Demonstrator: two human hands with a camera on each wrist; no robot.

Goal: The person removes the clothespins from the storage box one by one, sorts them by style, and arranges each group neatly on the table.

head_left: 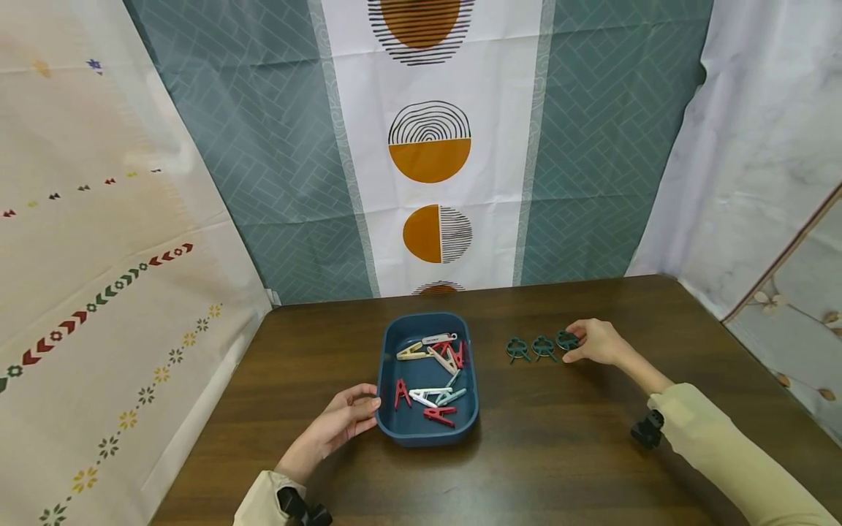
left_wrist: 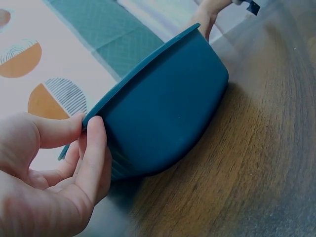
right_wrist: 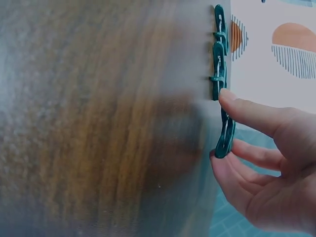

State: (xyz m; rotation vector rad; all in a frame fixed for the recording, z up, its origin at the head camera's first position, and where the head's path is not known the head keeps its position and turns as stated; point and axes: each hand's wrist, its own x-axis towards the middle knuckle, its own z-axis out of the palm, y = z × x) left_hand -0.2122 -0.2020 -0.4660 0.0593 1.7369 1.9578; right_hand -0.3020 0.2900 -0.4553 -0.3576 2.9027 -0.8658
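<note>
My left hand pinches the left rim of a blue plastic basin between thumb and fingers; the left wrist view shows the basin's outer wall close by. Inside lie several clothespins, among them a red one, a white one and a cream one. To the right, my right hand holds a dark green ring-shaped clip between thumb and fingertips, as the right wrist view shows with the clip edge-on. Two matching green clips lie to its left in a row.
All of this stands on a dark brown wooden table. A patterned curtain hangs behind its back edge, with a pale printed cloth on the left and a white one on the right.
</note>
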